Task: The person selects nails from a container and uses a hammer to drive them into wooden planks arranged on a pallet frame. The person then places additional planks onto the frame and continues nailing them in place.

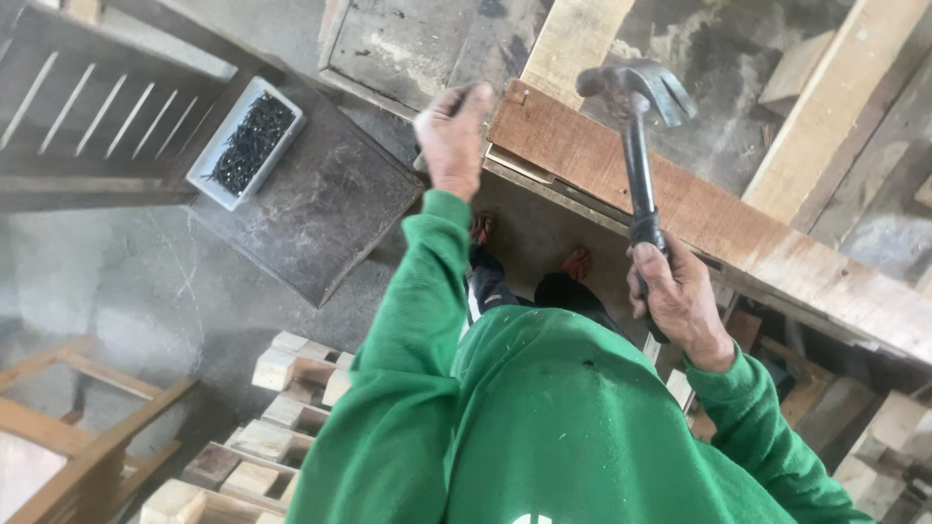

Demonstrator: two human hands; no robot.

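Note:
My right hand [680, 296] grips the black handle of a claw hammer [636, 97], whose steel head is raised above a reddish wooden plank [699, 209]. My left hand [453, 136] presses on the left end of that plank, fingers curled at its corner; whether a nail sits between the fingers I cannot tell. Both arms wear green sleeves. The plank lies on a pale wooden frame [573, 39] that runs off to the lower right.
A white tray of dark nails [248, 144] rests on a dark square board [320, 209] to the left. Slatted wooden frames [97, 107] lie at top left, stacked wooden pieces [282, 427] at bottom left, more timber [835, 116] at right. Concrete floor [116, 281] below.

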